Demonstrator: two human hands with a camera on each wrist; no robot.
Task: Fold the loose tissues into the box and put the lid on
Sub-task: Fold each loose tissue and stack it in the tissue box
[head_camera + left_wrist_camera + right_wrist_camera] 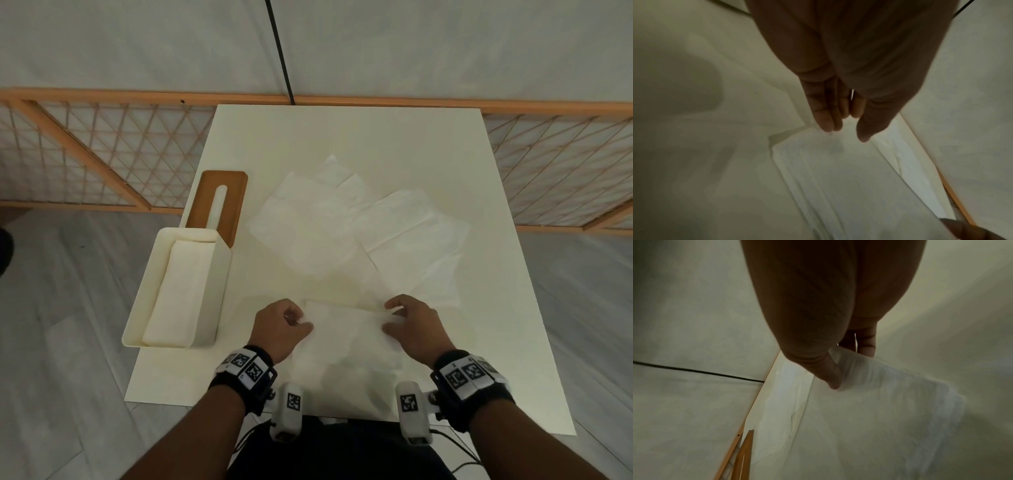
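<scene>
A cream tissue box [142,291] stands open at the table's left edge with a stack of tissues inside. Its brown slotted lid [236,192] lies flat just beyond the box. Several loose tissues [308,226] are spread over the middle of the table. Nearest me lies one partly folded tissue [346,332] between my hands. My left hand [284,325] [846,131] has nearly straight fingers [828,120] touching its left edge, thumb apart. My right hand [407,322] [851,365] pinches the tissue [890,394] at its right edge, between thumb and fingers, and lifts it slightly.
The white table [376,137] ends close beyond the box on the left. An orange lattice railing [102,154] runs behind it, and a black cable [279,51] hangs down to its far edge. Grey floor surrounds the table.
</scene>
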